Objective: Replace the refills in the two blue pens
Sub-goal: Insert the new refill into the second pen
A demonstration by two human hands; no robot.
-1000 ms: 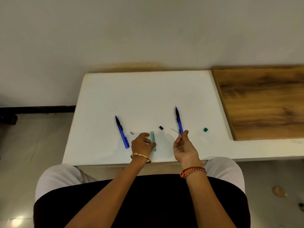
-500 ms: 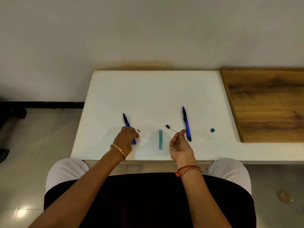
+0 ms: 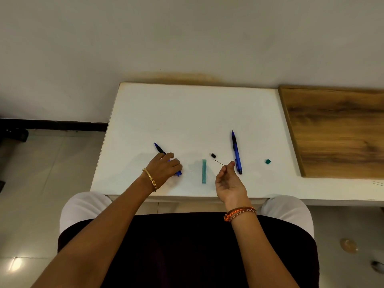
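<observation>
Two blue pens lie on the white table (image 3: 187,113). My left hand (image 3: 165,168) covers the middle of the left pen (image 3: 159,149), fingers curled round its barrel; only its tip and its rear end show. The right pen (image 3: 236,154) lies untouched, tip pointing away from me. Just left of it, my right hand (image 3: 228,181) pinches a thin dark refill lead (image 3: 218,162) between thumb and forefinger, palm up, above the table. A teal refill case (image 3: 204,171) lies between my hands.
A small black cap (image 3: 213,155) lies near the lead's far end. A small teal cap (image 3: 268,161) sits to the right of the right pen. A wooden board (image 3: 336,132) covers the table's right part. The wall stands right behind the table.
My left hand left the teal case, moved left and closed on the left pen. My right hand kept the thin lead, shifting slightly left of the right pen.
</observation>
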